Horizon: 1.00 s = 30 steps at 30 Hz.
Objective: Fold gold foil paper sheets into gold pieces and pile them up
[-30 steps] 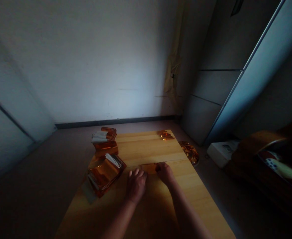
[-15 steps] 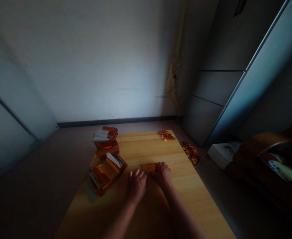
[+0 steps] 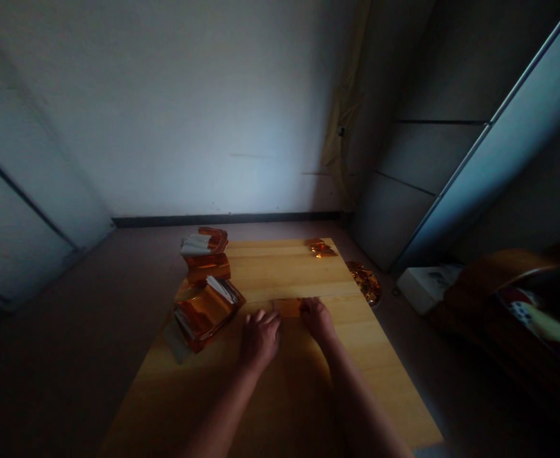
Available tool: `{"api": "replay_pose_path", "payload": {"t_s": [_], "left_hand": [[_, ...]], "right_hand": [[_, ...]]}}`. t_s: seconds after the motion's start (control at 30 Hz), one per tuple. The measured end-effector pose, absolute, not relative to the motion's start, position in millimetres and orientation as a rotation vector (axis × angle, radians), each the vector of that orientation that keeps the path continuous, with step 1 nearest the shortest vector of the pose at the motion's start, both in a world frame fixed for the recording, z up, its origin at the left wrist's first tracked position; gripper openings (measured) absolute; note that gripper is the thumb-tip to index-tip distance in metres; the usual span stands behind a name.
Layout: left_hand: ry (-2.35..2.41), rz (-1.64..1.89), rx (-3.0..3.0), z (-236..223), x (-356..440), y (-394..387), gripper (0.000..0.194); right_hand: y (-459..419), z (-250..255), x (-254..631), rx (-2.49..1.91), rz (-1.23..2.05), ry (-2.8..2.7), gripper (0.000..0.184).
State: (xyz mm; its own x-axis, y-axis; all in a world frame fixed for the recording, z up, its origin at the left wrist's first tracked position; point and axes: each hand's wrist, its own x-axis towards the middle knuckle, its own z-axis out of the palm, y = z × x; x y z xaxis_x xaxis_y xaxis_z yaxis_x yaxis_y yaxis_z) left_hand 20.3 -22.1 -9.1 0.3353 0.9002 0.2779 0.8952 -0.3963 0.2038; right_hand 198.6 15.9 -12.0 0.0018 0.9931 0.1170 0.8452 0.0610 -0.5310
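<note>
Seated worker's hands at a wooden table, seen from a head-worn camera. The left hand (image 3: 259, 340) lies knuckles up, fingers curled downward, its fingertips at or just beside the left end of a small folded strip of orange foil (image 3: 286, 308). The right hand (image 3: 316, 319) lies over the strip's right end, its fingers hiding that part. The strip lies flat on the table (image 3: 280, 267), between the hands and near the table's middle. Neither hand is spread wide; both are narrowly curled, but whether the fingers pinch the strip or only press on it cannot be told.

Left of the hands, near the table's left edge, lie a large bundle of orange foil (image 3: 206, 312) with white edges showing and, behind it, a smaller orange stack (image 3: 208, 267) topped by a white-and-orange packet (image 3: 196, 243). A foil scrap (image 3: 320, 248) lies at the far edge. Crumpled foil (image 3: 365, 282) lies beyond the right edge, near a white box (image 3: 427, 287).
</note>
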Motion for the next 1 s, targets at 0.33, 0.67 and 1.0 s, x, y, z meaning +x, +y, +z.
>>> {"api": "replay_pose_path", "payload": {"t_s": [0.33,0.67,1.0], "left_hand": [[1.692,0.614,2.547,-9.1,19.7,-21.5,0.030],[1.731,0.615,2.588,-3.9,20.2,-26.6,0.018],[1.742,0.603,2.587,-7.2,18.9,-24.7,0.023]], "right_hand": [[8.9,-18.6,198.7,-1.840,0.310,-1.941,0.024],[-0.1,-23.0,195.0,-1.743,0.264,-1.978,0.019],[-0.8,-24.5,194.9,-1.731,0.219,-1.984,0.019]]}}
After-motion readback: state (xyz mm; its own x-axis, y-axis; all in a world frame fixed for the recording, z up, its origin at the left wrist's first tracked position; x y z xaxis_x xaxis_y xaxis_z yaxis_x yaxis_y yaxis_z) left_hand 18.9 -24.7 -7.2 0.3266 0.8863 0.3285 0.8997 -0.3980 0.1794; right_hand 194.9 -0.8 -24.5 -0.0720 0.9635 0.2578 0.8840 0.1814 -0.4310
